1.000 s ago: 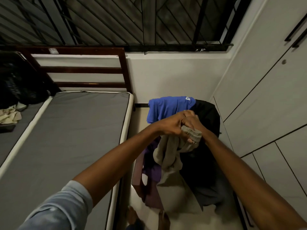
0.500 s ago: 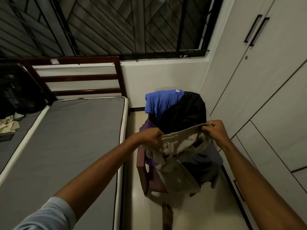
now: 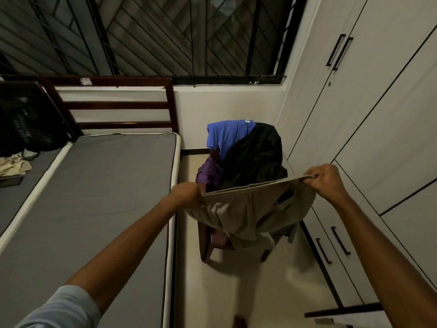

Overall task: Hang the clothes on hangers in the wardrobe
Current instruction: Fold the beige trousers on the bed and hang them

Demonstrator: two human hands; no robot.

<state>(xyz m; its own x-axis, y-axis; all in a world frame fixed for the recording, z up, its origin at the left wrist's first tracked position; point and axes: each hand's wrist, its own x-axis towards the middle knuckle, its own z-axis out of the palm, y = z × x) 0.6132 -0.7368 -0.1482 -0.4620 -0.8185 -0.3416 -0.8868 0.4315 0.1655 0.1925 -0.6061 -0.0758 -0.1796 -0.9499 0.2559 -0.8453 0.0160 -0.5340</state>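
Beige shorts (image 3: pixel 250 209) are gripped taut by the left hand (image 3: pixel 186 194) and right hand (image 3: pixel 324 181); one loosened pinch and they'd probably get dumped on the chair (image 3: pixel 208 252).

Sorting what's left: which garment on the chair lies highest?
The blue shirt, draped over the chair's top, above the black garment and the purple one.
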